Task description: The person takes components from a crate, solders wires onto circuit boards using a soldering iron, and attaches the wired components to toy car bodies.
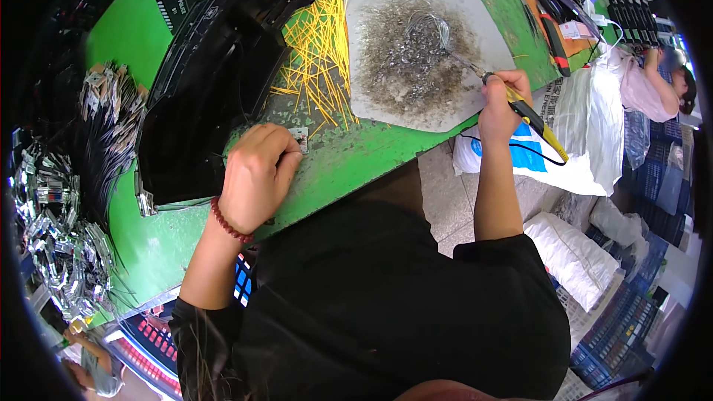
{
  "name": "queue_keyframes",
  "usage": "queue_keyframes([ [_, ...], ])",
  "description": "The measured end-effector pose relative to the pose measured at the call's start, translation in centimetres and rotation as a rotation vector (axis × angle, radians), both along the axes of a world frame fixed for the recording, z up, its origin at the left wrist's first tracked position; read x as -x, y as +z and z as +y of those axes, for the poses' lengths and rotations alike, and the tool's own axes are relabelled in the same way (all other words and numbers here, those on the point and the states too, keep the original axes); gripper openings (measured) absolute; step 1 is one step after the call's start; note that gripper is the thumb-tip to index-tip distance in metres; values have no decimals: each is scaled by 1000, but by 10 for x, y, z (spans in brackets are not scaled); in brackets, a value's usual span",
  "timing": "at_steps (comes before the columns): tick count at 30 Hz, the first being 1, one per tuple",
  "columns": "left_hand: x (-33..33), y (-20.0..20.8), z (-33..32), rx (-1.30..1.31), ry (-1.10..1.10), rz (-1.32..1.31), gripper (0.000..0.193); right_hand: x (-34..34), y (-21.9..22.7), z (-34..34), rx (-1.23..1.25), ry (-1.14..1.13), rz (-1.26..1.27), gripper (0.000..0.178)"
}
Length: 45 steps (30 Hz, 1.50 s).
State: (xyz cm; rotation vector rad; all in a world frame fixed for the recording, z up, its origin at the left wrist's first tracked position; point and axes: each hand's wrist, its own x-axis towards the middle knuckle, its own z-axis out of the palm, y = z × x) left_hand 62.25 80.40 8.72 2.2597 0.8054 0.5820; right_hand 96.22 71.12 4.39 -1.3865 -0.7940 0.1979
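My right hand (499,104) grips a yellow-and-black soldering iron (536,120), its tip pointing at a loose coil of solder wire (429,30). The coil lies on a grey sheet (475,0) stained with dark residue and specks of metal. At the table's near edge my left hand (256,171) is closed, thumb and fingers together at a small pale circuit board (300,139). The hand covers part of that board. Beyond my left hand rests a large black plastic housing (204,96), with many thin yellow wires (321,52) strewn beside it.
Wire bundles with small boards (108,100) and shiny clear parts (67,252) fill the left side. Tools, including a red-and-black cutter (554,44), lie at the right. White sacks (587,126) stand beside the green table (386,150). Other people sit at far right and lower left.
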Motion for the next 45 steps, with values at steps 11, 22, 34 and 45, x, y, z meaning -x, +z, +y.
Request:
queue_keyframes([
  [11,-2,-5,2,24,30,48,8,58,4,-23,-4,292,125,8],
  [22,-3,-9,-6,-83,89,88,8,134,2,-22,114,738,-9,19],
  [34,-4,-9,-3,-121,70,107,9,137,-3,-18,119,714,-28,19],
  [45,-7,-9,-5,-142,89,152,10,137,0,-18,172,716,-55,22],
])
